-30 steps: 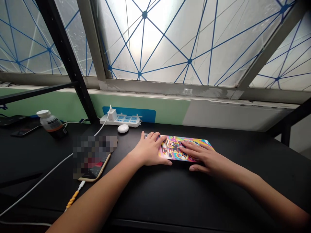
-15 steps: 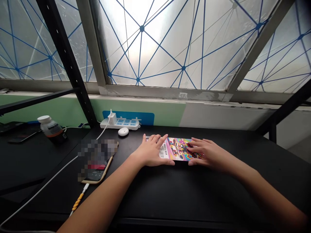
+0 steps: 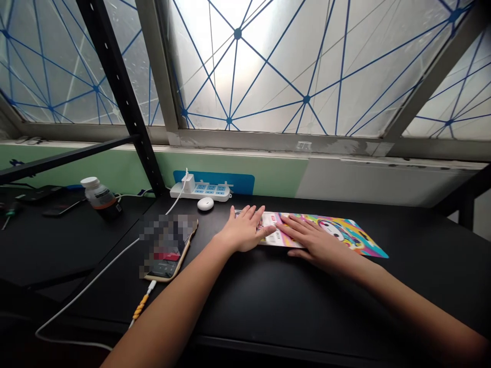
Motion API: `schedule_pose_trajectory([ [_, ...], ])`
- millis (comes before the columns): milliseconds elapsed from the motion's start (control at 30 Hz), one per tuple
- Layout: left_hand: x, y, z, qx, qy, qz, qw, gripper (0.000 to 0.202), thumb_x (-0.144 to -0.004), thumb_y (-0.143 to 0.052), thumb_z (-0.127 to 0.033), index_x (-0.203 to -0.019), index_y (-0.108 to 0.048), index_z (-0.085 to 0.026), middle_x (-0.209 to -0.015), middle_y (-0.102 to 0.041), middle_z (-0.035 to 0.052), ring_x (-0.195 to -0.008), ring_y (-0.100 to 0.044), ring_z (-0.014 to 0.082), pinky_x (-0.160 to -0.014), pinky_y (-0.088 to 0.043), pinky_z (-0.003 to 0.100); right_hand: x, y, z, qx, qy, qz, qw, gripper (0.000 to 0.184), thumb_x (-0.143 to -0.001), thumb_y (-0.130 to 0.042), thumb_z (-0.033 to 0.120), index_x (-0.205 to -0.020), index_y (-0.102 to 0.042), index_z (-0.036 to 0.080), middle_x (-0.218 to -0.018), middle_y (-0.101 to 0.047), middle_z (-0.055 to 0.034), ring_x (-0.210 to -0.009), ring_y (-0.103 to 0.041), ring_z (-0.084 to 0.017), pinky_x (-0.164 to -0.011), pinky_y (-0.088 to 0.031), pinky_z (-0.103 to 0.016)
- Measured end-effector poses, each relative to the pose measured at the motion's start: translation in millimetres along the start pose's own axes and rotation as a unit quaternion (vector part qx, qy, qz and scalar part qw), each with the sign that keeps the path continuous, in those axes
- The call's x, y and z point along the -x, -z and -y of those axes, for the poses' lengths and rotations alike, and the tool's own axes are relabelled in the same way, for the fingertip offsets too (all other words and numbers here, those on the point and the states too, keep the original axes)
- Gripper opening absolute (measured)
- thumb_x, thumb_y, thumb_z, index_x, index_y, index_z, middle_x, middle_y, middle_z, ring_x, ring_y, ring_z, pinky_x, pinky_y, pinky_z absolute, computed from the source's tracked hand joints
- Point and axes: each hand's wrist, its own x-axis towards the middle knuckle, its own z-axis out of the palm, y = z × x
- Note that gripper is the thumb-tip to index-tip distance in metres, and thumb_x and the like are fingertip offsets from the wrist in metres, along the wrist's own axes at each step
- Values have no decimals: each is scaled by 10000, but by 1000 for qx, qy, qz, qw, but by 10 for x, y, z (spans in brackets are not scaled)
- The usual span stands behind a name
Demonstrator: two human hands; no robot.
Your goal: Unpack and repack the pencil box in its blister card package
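Note:
A flat, brightly printed pencil box (image 3: pixel 345 234) lies on the black table (image 3: pixel 291 301) near the wall. My left hand (image 3: pixel 245 229) rests flat on its left end with the fingers stretched out. Just right of it, my right hand (image 3: pixel 312 240) lies palm down on the box's middle, fingers extended toward the left. More of the colourful surface shows to the right of my right hand, reaching a pointed corner.
A phone (image 3: pixel 171 250) on a white charging cable (image 3: pixel 88 283) lies left of my hands. A white power strip (image 3: pixel 201 190) and a small white oval case (image 3: pixel 205 204) sit by the wall. A bottle (image 3: pixel 100 197) stands at the far left beside a black frame post (image 3: pixel 126 102).
The colourful piece now stretches much farther to the right than before. My right hand has slid left toward my left hand, which stays on the left end.

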Motion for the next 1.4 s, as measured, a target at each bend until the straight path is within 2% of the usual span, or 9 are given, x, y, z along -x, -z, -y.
schedule_pose_trajectory([
  [300, -28, 63, 38, -41, 6, 27, 999, 734, -974, -204, -683, -1580, -239, -271, -1666, -130, 91, -1541, -39, 298, -1178, -43, 649, 777, -67, -585, 79, -18, -79, 994, 771, -900, -384, 66, -1570, -202, 399, -1586, -373, -11, -1429, -390, -270, -1111, -432, -500],
  [533, 16, 224, 324, -50, 50, 26, 997, 652, -992, -280, -610, -1562, -284, -293, -1660, -145, 113, -1534, -44, 340, -1143, -100, 687, 918, 132, -869, 65, -71, -112, 989, 703, -867, -377, 109, -1534, -373, 329, -1480, -529, -44, -1287, -572, -297, -1041, -501, -507],
  [633, 13, 238, 406, -50, 55, 8, 997, 612, -1001, -293, -567, -1548, -317, -295, -1653, -183, 119, -1531, -78, 346, -1134, -115, 696, 880, 324, -633, 66, -80, -123, 987, 681, -855, -413, 136, -1512, -429, 314, -1462, -544, -65, -1256, -595, -310, -1022, -503, -488],
  [733, -1, 207, 396, -47, 62, -12, 997, 633, -1001, -264, -591, -1552, -312, -283, -1647, -195, 138, -1525, -108, 360, -1131, -122, 701, 741, 388, 16, 55, -3, -98, 994, 716, -831, -428, 115, -1505, -424, 356, -1469, -537, -24, -1247, -603, -312, -1020, -494, -535],
  [867, -12, 152, 293, -51, 64, -35, 996, 628, -1009, -253, -556, -1541, -348, -235, -1642, -205, 161, -1521, -128, 366, -1150, -140, 662, 423, 165, 1018, 30, 106, -37, 993, 687, -830, -464, 111, -1502, -442, 251, -1442, -560, -102, -1246, -602, -326, -1015, -504, -529],
  [967, -25, 111, 200, -56, 47, -41, 997, 578, -1019, -256, -481, -1524, -383, -230, -1640, -231, 146, -1522, -149, 340, -1174, -152, 608, 35, -64, 1405, 30, 129, -17, 991, 574, -918, -502, 244, -1474, -457, 105, -1469, -503, -216, -1313, -522, -402, -1004, -500, -562],
  [1200, -84, 21, 108, -63, 35, -46, 996, 556, -1019, -249, -413, -1521, -388, -216, -1633, -262, 146, -1515, -180, 338, -1169, -178, 619, -566, -187, 1340, -26, 89, -64, 994, 764, -927, -521, 619, -1461, -441, 79, -1489, -481, -229, -1387, -423, -380, -1104, -396, -550],
  [1300, -82, 10, 107, -67, 37, -52, 996, 568, -1019, -241, -417, -1523, -384, -197, -1630, -264, 158, -1514, -186, 341, -1169, -184, 615, -471, -76, 1255, -69, 113, -69, 989, 597, -962, -489, 577, -1380, -543, 154, -1442, -549, -163, -1307, -508, -333, -1075, -421, -495],
  [1400, -72, 8, 107, -74, 36, -57, 995, 578, -1020, -233, -420, -1524, -378, -177, -1625, -267, 174, -1512, -192, 344, -1169, -183, 616, -414, 102, 1033, -90, 77, -86, 989, 374, -1037, -375, 380, -1056, -705, 203, -1067, -723, -93, -992, -652, -243, -897, -506, -386],
])
